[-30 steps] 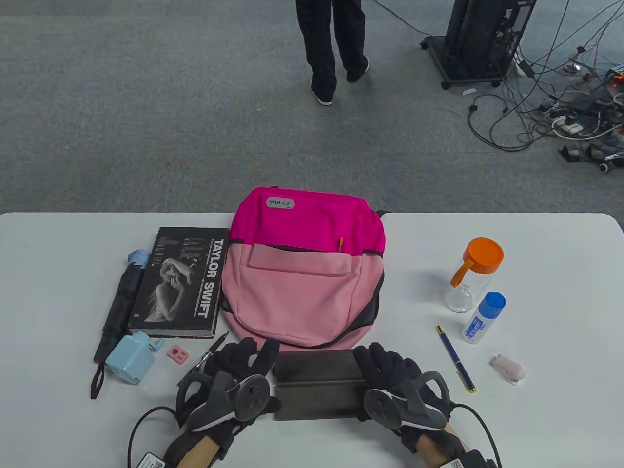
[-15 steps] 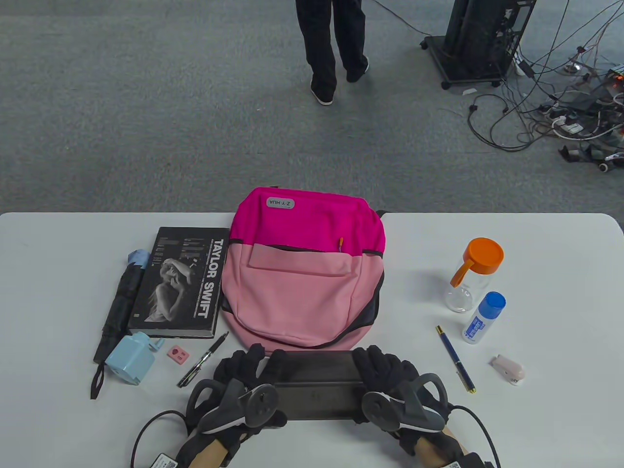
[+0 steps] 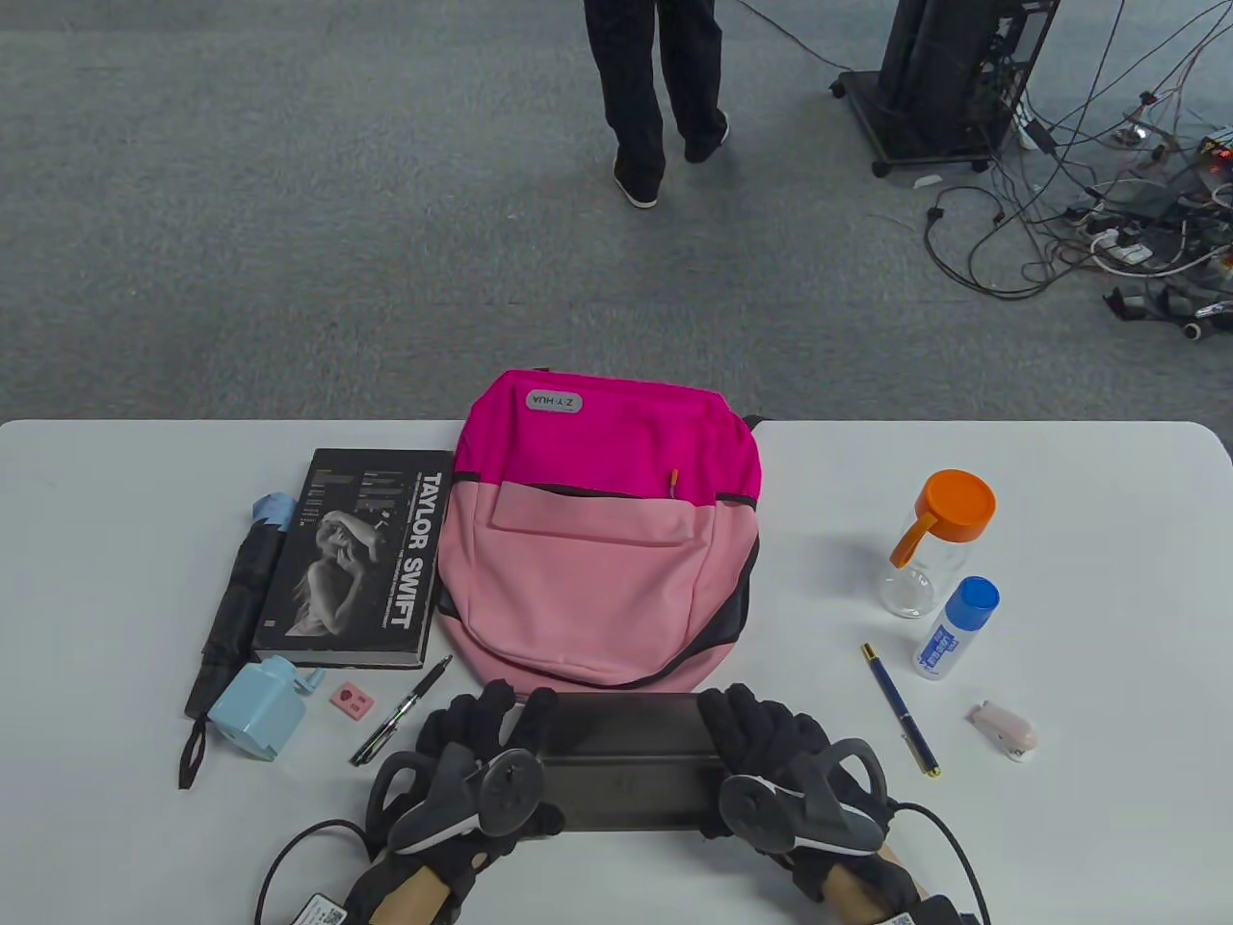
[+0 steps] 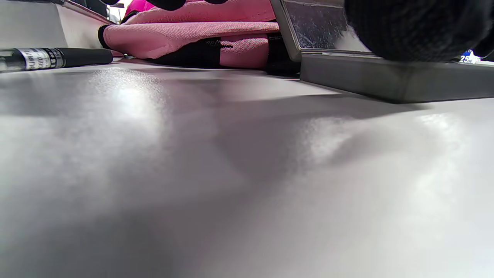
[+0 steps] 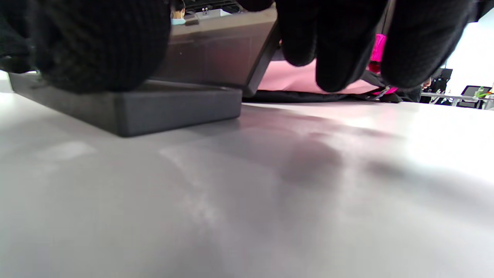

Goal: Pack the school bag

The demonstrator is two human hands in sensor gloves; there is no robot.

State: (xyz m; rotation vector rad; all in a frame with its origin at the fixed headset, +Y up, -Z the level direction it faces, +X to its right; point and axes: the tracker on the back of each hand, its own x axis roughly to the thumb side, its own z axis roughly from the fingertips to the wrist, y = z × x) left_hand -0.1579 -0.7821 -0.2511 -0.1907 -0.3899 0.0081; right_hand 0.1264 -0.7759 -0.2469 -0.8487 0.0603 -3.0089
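A dark grey pencil case (image 3: 626,761) lies on the white table (image 3: 1079,674) just in front of the pink backpack (image 3: 597,540). Its lid (image 5: 216,54) stands tilted up from the base (image 5: 173,102). My left hand (image 3: 472,742) grips the case's left end, and in the left wrist view a finger presses on the base (image 4: 386,79). My right hand (image 3: 771,752) grips the right end, with its fingers (image 5: 339,42) curled over the lid's edge. The backpack lies flat and its zips look closed.
Left of the bag lie a black book (image 3: 361,559), a folded umbrella (image 3: 236,597), a blue sharpener (image 3: 260,708), a pink eraser (image 3: 350,700) and a black pen (image 3: 400,723). To the right are an orange-lidded bottle (image 3: 930,544), a glue bottle (image 3: 954,626), a blue pen (image 3: 901,708) and a small pink item (image 3: 1004,729).
My left hand has shifted right and closed its fingers onto the case's left end. The right hand and the case have barely moved.
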